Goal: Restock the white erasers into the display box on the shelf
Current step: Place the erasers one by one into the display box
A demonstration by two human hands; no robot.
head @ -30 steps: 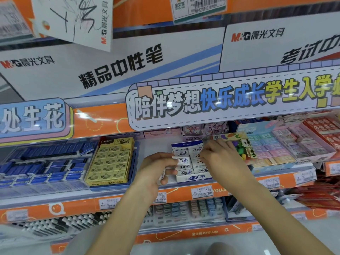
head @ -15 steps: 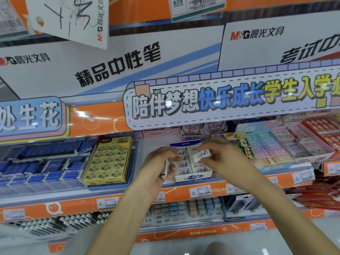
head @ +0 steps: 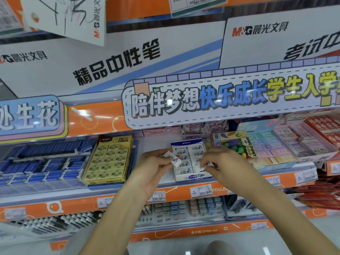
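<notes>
A white and blue display box (head: 193,177) stands on the shelf, holding two columns of white erasers (head: 182,172) in blue-printed sleeves. My left hand (head: 152,168) is just left of the box, gripping one or more white erasers (head: 173,159) that stick out toward the box's left column. My right hand (head: 224,164) is over the box's right column, with its fingertips pinching a white eraser (head: 199,168) low in that column. The lower right part of the box is hidden by that hand.
A yellow box of 2B erasers (head: 108,161) stands to the left, beyond it trays of blue items (head: 36,166). A bag of coloured erasers (head: 237,144) and pastel eraser boxes (head: 279,146) lie right. An orange shelf edge with price tags (head: 201,190) runs below.
My right hand has carried an eraser from above the box down to the lower right column. My left hand has pushed its erasers out toward the box.
</notes>
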